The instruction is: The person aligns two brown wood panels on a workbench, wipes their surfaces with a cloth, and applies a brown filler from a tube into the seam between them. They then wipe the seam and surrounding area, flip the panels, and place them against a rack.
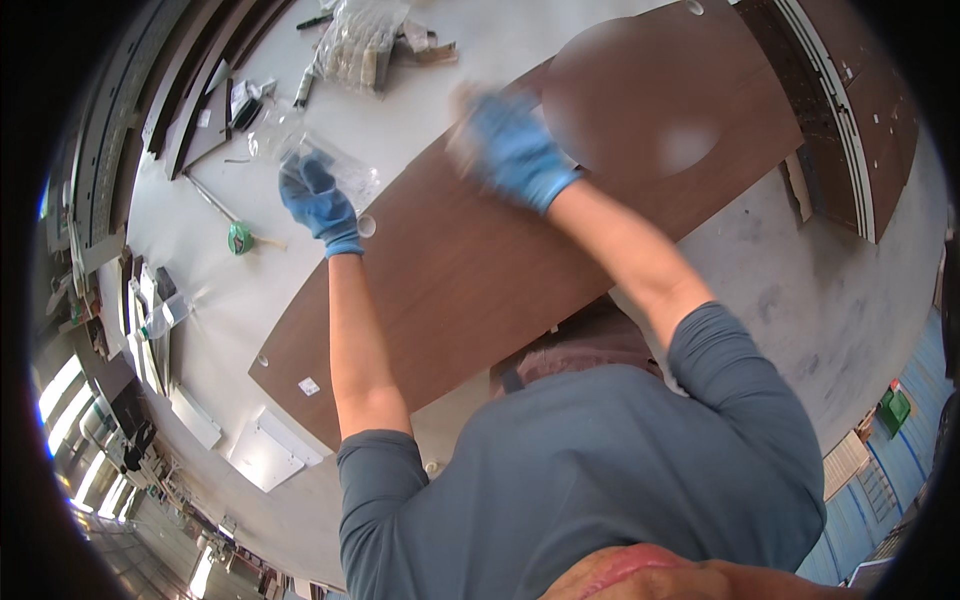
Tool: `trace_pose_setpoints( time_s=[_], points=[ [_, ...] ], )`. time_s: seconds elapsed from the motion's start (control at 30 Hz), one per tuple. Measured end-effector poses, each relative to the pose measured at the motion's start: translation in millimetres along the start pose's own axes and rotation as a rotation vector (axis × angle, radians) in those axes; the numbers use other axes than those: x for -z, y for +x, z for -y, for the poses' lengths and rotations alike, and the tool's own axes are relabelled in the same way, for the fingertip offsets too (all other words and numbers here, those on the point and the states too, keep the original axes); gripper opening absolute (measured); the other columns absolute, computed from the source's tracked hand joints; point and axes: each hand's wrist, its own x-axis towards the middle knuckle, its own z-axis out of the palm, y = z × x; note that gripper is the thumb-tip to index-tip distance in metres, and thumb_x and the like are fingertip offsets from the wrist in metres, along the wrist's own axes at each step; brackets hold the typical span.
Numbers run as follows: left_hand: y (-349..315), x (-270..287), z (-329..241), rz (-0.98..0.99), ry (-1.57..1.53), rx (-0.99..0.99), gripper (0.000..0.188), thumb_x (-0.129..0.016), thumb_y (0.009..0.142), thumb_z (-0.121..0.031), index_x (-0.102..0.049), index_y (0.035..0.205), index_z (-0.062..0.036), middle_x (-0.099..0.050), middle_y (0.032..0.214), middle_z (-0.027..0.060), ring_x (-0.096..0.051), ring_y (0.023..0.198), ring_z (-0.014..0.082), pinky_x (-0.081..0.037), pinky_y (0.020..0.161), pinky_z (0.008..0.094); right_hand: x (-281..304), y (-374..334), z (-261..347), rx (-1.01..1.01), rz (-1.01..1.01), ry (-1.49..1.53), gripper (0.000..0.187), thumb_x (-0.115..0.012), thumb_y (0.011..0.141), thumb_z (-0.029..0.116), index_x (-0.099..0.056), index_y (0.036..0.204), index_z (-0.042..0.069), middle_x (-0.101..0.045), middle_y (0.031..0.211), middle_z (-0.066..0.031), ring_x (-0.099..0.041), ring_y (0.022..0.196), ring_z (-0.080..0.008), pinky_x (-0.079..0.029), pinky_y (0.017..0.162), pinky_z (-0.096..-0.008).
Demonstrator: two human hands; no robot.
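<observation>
My left hand (320, 200), in a blue glove, has its fingers closed on a clear plastic bag (352, 176) just beyond the curved edge of a brown wood-look board (430, 290). The bag spreads out around and past the fingertips. Over the same board, toward its far edge, is my right hand (515, 145), also gloved in blue. Motion smears its fingers, so whether anything is in them cannot be made out. The board lies flat in front of my body, with round pale spots along its edge and a small white label (308, 386) at its near left corner.
Crumpled clear plastic wrap (360, 40) lies at the far side of the pale work surface (420, 110). Left of the board is a green round object (239, 238) beside a thin rod. Dark panels (195, 90) stand at the far left; more brown panels (880, 120) lie at right.
</observation>
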Motion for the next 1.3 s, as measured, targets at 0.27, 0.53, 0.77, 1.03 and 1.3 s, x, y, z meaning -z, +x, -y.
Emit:
trace_pose_setpoints(
  time_s=[0.27, 0.53, 0.77, 1.03, 1.3],
  points=[
    [12, 10, 49, -0.206, 0.189, 0.037, 0.059, -0.082, 0.101, -0.026, -0.055, 0.144, 0.0042, -0.069, 0.111, 0.0038, -0.064, 0.100, 0.0147, -0.052, 0.095, 0.0293, 20, 11, -9, -0.130, 0.632, 0.320, 0.060, -0.057, 0.103, 0.041, -0.054, 0.157, 0.013, -0.055, 0.161, -0.0117, -0.054, 0.144, -0.0304, -0.041, 0.122, -0.0547],
    [5, 22, 71, -0.225, 0.209, -0.028, 0.064, -0.084, 0.100, -0.034, -0.054, 0.143, 0.0029, -0.068, 0.126, 0.0100, -0.066, 0.113, 0.0206, -0.053, 0.103, 0.0359, 45, 56, -179, -0.604, 0.094, -0.395, 0.069, -0.063, 0.096, 0.052, -0.061, 0.146, 0.005, -0.053, 0.160, -0.0193, -0.048, 0.148, -0.0379, -0.039, 0.120, -0.0562],
    [-9, 18, 62, -0.228, 0.323, 0.039, 0.070, -0.082, 0.100, -0.040, -0.052, 0.145, 0.0055, -0.066, 0.129, 0.0119, -0.065, 0.115, 0.0216, -0.053, 0.104, 0.0386, -45, 59, -32, 0.125, -0.155, -0.022, 0.059, -0.063, 0.097, 0.041, -0.061, 0.145, 0.005, -0.065, 0.143, -0.0175, -0.057, 0.138, -0.0354, -0.040, 0.116, -0.0571],
    [-71, 20, 36, -0.254, 0.612, 0.202, 0.084, -0.077, 0.102, -0.037, -0.038, 0.161, 0.0092, -0.052, 0.157, 0.0251, -0.055, 0.142, 0.0303, -0.049, 0.116, 0.0406, 50, 46, -233, -0.375, -0.107, -0.531, 0.072, -0.046, 0.106, 0.058, -0.049, 0.161, 0.011, -0.051, 0.164, -0.0147, -0.047, 0.148, -0.0333, -0.034, 0.117, -0.0590],
    [-180, -34, -34, -0.150, 0.776, -0.012, 0.074, -0.063, 0.109, -0.042, -0.041, 0.159, 0.0081, -0.041, 0.166, 0.0298, -0.040, 0.155, 0.0435, -0.031, 0.129, 0.0547, -27, 36, 61, 0.052, 0.475, 0.378, 0.042, -0.061, 0.096, 0.023, -0.065, 0.134, 0.007, -0.070, 0.126, -0.0184, -0.068, 0.119, -0.0316, -0.051, 0.108, -0.0515]
  ],
)
